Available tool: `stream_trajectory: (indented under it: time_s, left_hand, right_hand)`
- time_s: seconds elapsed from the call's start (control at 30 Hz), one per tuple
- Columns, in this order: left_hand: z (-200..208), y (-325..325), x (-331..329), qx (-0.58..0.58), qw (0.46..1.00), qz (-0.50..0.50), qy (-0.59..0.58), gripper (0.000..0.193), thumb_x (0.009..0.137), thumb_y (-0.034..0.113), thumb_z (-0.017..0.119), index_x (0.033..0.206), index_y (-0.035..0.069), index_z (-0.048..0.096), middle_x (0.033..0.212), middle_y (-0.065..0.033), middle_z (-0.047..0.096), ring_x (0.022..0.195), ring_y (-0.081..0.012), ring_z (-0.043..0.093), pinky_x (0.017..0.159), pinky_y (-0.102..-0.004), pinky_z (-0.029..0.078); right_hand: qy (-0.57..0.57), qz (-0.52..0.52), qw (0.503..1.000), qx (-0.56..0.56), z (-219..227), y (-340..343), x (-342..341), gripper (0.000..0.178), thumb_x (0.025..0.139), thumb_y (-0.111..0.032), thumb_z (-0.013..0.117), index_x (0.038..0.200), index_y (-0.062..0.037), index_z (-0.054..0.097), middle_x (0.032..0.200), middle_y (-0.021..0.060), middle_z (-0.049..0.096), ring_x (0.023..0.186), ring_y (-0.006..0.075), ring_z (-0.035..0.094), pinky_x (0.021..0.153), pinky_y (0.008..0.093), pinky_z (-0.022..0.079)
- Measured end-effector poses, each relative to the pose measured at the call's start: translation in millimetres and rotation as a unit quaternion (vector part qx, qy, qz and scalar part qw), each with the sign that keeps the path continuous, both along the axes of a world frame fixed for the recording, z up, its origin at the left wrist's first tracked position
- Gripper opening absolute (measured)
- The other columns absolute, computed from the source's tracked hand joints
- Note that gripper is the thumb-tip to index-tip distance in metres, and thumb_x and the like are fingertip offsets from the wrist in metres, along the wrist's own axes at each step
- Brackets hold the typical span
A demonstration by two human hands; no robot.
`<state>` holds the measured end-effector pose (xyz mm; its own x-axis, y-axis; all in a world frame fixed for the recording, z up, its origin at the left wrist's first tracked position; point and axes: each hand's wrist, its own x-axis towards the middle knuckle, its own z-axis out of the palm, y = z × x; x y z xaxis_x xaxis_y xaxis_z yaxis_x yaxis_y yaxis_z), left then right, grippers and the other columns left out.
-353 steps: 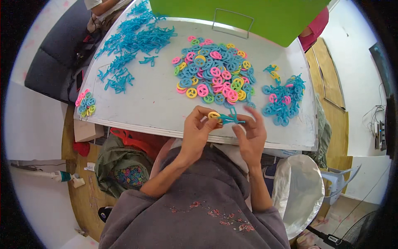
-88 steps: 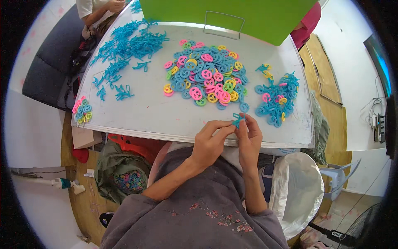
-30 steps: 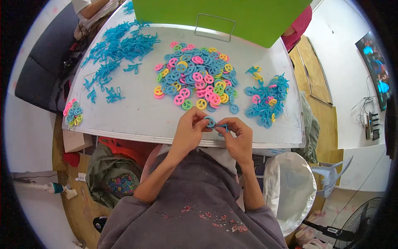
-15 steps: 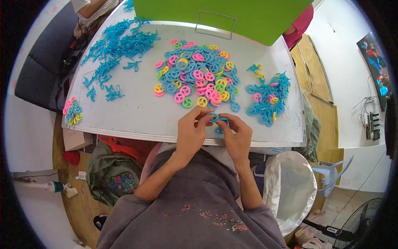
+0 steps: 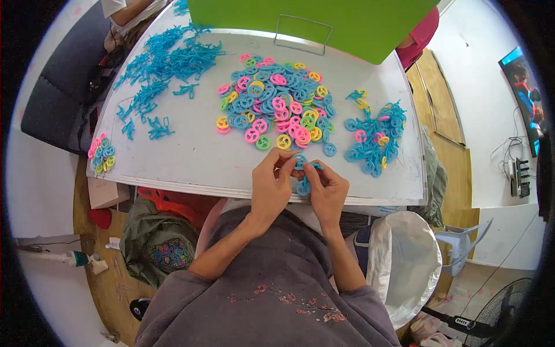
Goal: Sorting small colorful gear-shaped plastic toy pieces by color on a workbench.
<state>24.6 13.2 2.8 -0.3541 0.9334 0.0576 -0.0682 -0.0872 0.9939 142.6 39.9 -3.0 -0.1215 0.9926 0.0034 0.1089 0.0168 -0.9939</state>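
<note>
Blue wheel piece (image 5: 303, 186), smooth moulded plastic, pinched between the fingers (image 5: 287, 163) of both hands. Heap of coloured rings (image 5: 276, 107) and blue strips (image 5: 167, 61): the same smooth plastic. Desk (image 5: 191, 150): matt pale-grey board. Green panel (image 5: 324, 23): smooth, matt. Handle (image 5: 302, 36): bare metal wire. Sleeves (image 5: 272, 289): soft grey cloth.

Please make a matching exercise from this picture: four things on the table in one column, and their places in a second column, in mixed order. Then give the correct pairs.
Things:
1. mixed-colour ring pile
2. blue strip pieces
3. small ring cluster
4. blue piece in both hands

Places:
A. near edge of the table, in the middle
B. far left part of the table
C. left near corner of the table
D. centre of the table

Pairs: 1-D, 2-B, 3-C, 4-A
</note>
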Motion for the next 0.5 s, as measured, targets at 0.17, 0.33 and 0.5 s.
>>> stream_trajectory:
  time_s: [0.17,0.33,0.5]
  left_hand:
    - [-0.3,1.6,1.7,0.022,1.000,0.022,-0.001,0.008,0.094,0.002,0.051,0.099,-0.004,0.054,0.084,-0.0075,0.060,0.073,-0.0128,0.061,0.067,-0.0262,0.050]
    - [1.5,2.2,-0.2,-0.006,1.000,0.007,-0.024,0.008,0.095,0.004,0.050,0.098,-0.003,0.053,0.085,-0.0068,0.060,0.076,-0.0127,0.060,0.068,-0.0270,0.050]
    - [-5.9,3.0,0.1,-0.035,0.998,0.004,-0.045,0.008,0.096,0.005,0.051,0.098,-0.002,0.054,0.086,-0.0067,0.060,0.078,-0.0123,0.059,0.069,-0.0266,0.050]
  right_hand:
    - [0.018,0.005,1.000,-0.014,5.2,-3.2,-5.0,0.020,0.091,-0.015,0.064,0.097,0.0038,0.067,0.078,0.0016,0.068,0.068,0.0023,0.051,0.058,0.0201,0.042]
    - [0.029,0.009,0.999,-0.031,9.8,-3.2,-6.1,0.022,0.091,-0.016,0.063,0.097,0.0043,0.067,0.080,0.0009,0.067,0.069,0.0021,0.050,0.058,0.0200,0.041]
    - [0.016,0.005,1.000,-0.017,2.5,-4.6,-6.0,0.019,0.091,-0.016,0.063,0.097,0.0022,0.067,0.073,-0.0012,0.063,0.065,0.0030,0.047,0.057,0.0212,0.040]
